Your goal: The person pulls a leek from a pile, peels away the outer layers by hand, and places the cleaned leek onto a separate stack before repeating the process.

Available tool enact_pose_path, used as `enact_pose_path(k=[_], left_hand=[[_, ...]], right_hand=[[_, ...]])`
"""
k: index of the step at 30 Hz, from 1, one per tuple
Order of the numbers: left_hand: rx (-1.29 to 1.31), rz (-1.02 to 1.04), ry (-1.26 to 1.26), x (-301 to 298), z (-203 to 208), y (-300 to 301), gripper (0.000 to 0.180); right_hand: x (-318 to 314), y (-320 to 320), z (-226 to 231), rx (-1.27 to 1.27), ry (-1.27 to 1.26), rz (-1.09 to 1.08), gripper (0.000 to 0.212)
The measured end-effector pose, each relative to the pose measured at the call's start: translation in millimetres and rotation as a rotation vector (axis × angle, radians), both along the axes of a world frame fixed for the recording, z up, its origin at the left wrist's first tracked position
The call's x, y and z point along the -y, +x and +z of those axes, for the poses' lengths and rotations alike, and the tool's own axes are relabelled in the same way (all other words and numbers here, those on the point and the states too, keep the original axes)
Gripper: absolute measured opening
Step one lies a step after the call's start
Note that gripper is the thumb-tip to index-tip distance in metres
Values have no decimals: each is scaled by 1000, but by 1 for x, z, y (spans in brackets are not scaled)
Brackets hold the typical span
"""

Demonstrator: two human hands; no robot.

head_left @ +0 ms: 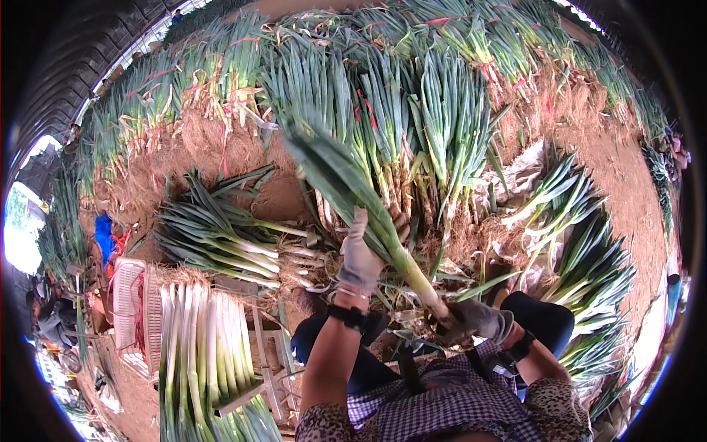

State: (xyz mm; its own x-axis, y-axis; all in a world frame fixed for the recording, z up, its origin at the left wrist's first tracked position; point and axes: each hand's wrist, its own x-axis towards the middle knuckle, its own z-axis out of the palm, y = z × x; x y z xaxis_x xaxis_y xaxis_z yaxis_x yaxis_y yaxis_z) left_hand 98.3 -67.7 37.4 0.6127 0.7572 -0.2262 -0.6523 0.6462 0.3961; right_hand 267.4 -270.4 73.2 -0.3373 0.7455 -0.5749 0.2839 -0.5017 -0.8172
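Observation:
A large leek (pixel 413 274) lies slantwise in front of me, its green leaves up and left, its root end down and right. My left hand (pixel 361 256), in a pale work glove, is closed round the leek where the green begins, thumb along the leaves. My right hand (pixel 477 321), in a dirty grey glove, is closed at the leek's root end and hides most of the roots. The tips of the leaves are smeared by motion. Beneath my hands, loose leaves and peeled scraps lie around my knees.
At lower left, clean white-stemmed leeks (pixel 206 331) lie on a metal rack (pixel 274 353) beside a pale plastic basket (pixel 128 298). A pile of leeks (pixel 221 236) lies left of me, another pile (pixel 593 287) at right. Tied bundles (pixel 449 110) stand ahead on the soil.

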Motion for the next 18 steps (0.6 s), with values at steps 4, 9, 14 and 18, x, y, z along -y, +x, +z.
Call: enact_pose_path(k=[4,9,14,18], left_hand=[[-52,37,34,12,16,-10,36],[-184,126,180,20,24,-25,37],[-303,238,290,10,22,-46,32],[-428,250,317,7,17,-65,31]], right_hand=[[16,15,-32,47,164,12,60],[-87,-41,14,50,349,-393,60],[-144,-87,-23,-282,534,-428,42],[-131,-114,-38,-388,529,-600,34]])
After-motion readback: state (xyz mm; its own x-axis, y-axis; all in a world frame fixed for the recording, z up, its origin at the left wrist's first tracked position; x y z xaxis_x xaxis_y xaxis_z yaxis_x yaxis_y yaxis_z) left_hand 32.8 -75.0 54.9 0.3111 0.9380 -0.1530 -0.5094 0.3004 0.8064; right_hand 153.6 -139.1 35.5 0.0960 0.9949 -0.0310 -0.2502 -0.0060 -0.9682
